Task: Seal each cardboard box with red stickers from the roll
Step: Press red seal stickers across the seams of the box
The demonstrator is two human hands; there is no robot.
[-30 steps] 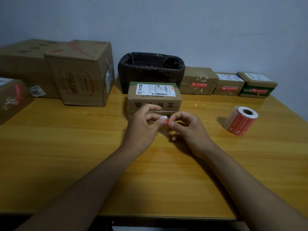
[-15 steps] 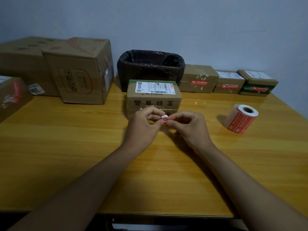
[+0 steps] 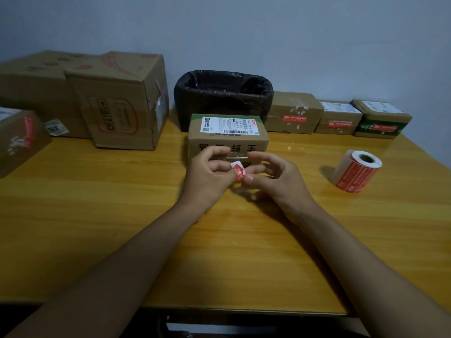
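Observation:
A small red sticker point(image 3: 239, 171) with a curled white backing is pinched between my left hand point(image 3: 208, 175) and my right hand point(image 3: 275, 178), both held just above the table. Directly behind them stands a cardboard box point(image 3: 227, 137) with a white shipping label on top. The roll of red stickers point(image 3: 355, 171) lies on its side to the right, clear of both hands.
A bin with a black liner point(image 3: 223, 98) stands behind the box. Three small boxes bearing red stickers point(image 3: 294, 113) point(image 3: 338, 120) point(image 3: 382, 121) line the back right. Large cartons point(image 3: 122, 101) and another box point(image 3: 18, 140) crowd the left of the wooden table point(image 3: 97, 215).
My fingers have worked the sticker so more of its red face and its white backing now show. Both hands stay in front of the box.

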